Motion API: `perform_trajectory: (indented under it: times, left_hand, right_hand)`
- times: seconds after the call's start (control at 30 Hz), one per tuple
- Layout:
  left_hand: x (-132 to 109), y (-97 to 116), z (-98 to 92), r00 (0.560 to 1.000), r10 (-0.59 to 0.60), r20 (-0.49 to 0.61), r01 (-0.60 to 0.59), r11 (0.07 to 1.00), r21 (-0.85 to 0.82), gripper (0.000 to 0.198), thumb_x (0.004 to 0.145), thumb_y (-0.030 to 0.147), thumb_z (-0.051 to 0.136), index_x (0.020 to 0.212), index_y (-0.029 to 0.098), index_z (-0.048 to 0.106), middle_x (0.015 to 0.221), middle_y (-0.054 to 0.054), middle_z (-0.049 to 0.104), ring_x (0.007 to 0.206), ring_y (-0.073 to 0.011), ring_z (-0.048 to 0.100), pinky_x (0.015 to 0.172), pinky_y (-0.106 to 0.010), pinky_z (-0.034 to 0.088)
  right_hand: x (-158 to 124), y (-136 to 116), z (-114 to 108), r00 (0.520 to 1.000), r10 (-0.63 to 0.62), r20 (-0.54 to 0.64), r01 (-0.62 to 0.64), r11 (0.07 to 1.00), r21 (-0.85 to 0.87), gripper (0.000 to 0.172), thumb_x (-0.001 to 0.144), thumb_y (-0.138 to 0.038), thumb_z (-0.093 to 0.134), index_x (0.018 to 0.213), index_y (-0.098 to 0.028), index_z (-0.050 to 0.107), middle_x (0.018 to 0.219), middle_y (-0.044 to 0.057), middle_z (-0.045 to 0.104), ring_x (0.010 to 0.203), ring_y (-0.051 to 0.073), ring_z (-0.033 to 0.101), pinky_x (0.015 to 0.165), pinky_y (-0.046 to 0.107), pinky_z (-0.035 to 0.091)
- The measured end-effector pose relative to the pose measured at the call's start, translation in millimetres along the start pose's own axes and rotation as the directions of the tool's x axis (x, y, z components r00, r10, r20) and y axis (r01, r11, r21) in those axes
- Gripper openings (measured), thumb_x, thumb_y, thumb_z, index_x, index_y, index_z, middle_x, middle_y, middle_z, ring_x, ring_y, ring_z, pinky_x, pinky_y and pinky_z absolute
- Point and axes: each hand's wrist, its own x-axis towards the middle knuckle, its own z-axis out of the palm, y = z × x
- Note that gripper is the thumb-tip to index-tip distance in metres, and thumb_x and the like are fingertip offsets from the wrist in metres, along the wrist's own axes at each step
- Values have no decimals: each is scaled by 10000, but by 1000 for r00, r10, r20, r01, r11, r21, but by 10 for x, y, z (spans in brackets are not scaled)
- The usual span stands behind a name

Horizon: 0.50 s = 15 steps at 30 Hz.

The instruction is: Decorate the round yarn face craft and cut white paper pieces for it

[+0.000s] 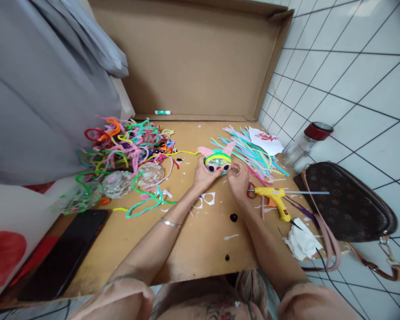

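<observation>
A small round craft ball [218, 160] wrapped in green and yellow pipe cleaners, with pink ears and two googly eyes, rests on the cardboard sheet [193, 235]. My left hand [203, 174] cups its left side with fingers curled round it. My right hand [239, 177] pinches at its lower right edge, fingers closed against it. A silver bangle sits on my left wrist.
A tangle of coloured pipe cleaners [126, 144] and clear glittery balls [148, 174] lie left. Cut pipe-cleaner pieces [253, 153] lie right. A yellow glue gun [275, 198], red scissors, crumpled tissue [302, 242], a brown bag [350, 204], a jar [305, 144] and a dark phone [65, 253] surround me.
</observation>
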Motion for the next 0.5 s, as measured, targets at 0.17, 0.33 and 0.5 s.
perform_trajectory:
  times: [0.17, 0.33, 0.5]
  left_hand:
    - [-5, 18, -5, 1000, 1, -5, -1, 1000, 19, 754, 616, 367, 866, 1237, 190, 477, 1081, -93, 685, 1028, -275, 689, 907, -402, 546]
    - [-19, 43, -13, 1000, -3, -12, 3, 1000, 20, 730, 618, 363, 862, 1221, 196, 485, 1039, -80, 690, 1020, -274, 693, 915, -402, 544]
    - [-30, 65, -20, 1000, -16, -9, 16, 999, 36, 738, 620, 373, 854, 1228, 193, 476, 1056, -91, 691, 1006, -275, 693, 912, -405, 542]
  right_hand:
    - [-7, 19, 7, 1000, -1, -11, 1, 1000, 1, 384, 697, -252, 555, 1057, -161, 653, 988, 132, 770, 927, 278, 731, 926, 456, 567]
    - [-15, 14, 13, 1000, 0, -16, 0, 1000, 3, 382, 704, -293, 610, 1063, -171, 654, 999, 126, 768, 955, 281, 725, 927, 461, 564]
    - [-18, -23, 6, 1000, 8, -11, -8, 1000, -9, 425, 690, -338, 646, 1070, -145, 652, 1005, 145, 757, 968, 301, 722, 934, 480, 557]
